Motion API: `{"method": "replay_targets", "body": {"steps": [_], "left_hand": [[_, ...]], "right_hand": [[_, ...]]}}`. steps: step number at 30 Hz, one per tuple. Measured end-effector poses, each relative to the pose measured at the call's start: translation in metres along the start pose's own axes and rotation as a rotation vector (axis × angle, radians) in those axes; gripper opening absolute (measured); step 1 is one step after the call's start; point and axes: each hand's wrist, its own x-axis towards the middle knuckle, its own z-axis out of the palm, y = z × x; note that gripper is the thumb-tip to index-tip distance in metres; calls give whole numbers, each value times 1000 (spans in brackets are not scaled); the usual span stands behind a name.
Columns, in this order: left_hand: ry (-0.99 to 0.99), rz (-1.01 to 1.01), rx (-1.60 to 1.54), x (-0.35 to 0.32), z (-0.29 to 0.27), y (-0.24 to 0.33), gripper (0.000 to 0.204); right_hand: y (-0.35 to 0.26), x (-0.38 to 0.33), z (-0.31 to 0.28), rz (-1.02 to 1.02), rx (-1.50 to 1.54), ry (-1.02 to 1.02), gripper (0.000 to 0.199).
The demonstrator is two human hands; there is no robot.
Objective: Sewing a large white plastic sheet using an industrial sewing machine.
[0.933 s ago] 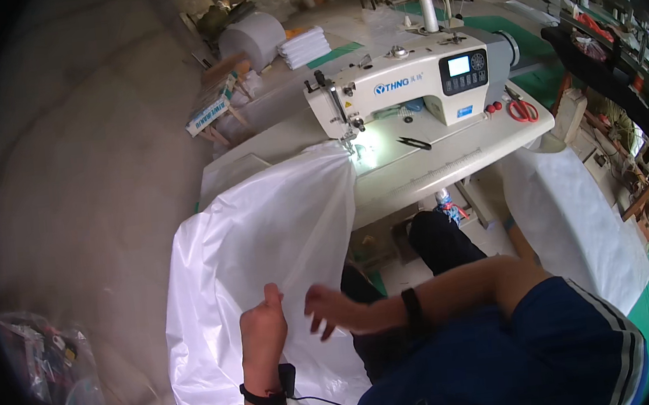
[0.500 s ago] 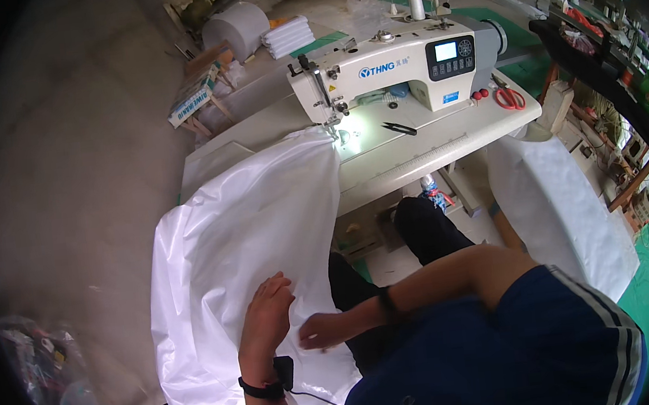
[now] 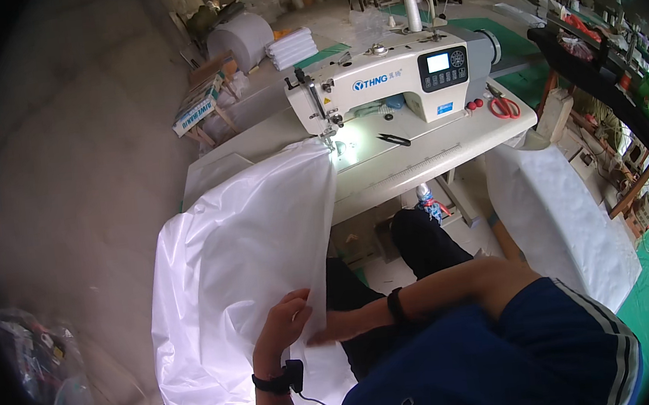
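Note:
A large white plastic-like sheet (image 3: 228, 251) hangs from the sewing machine (image 3: 383, 80) over the table's near left edge and down across my lap. Its upper corner lies under the lit presser foot (image 3: 328, 141). My left hand (image 3: 283, 322), fingers curled, is closed on the sheet near its right edge. Close beside it, my right hand (image 3: 336, 326) reaches in from the right at that same edge; its fingers are hidden by the sheet and blurred. Black bands circle both wrists, and a small black device with a cable sits on the left one.
Black thread snips (image 3: 394, 140) and red-handled scissors (image 3: 504, 107) lie on the sewing table (image 3: 407, 165). A white thread cone (image 3: 412, 14) stands behind the machine. More white material (image 3: 560, 211) drapes at the right. A clear bag (image 3: 44, 370) sits on the floor at the left.
My left hand has moved right and slightly down to the sheet's edge, its fingers curling in. My right hand has shifted right, its fingers now behind that edge. The view has tilted slightly.

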Motion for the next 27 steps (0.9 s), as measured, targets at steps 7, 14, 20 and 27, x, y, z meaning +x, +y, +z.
{"method": "replay_targets", "body": {"steps": [7,14,20,27], "left_hand": [[22,-546,-468,9,48,27,25],[123,-499,-48,1,90,35,41],[186,-445,243,-7,100,47,27],[177,-285,343,9,116,92,19]], "right_hand": [[-57,-47,35,8,-781,-478,39],[28,-73,-18,-493,-540,-721,22],[-43,-81,-88,-172,-937,-680,23],[-45,-88,-128,221,391,408,27]]}}
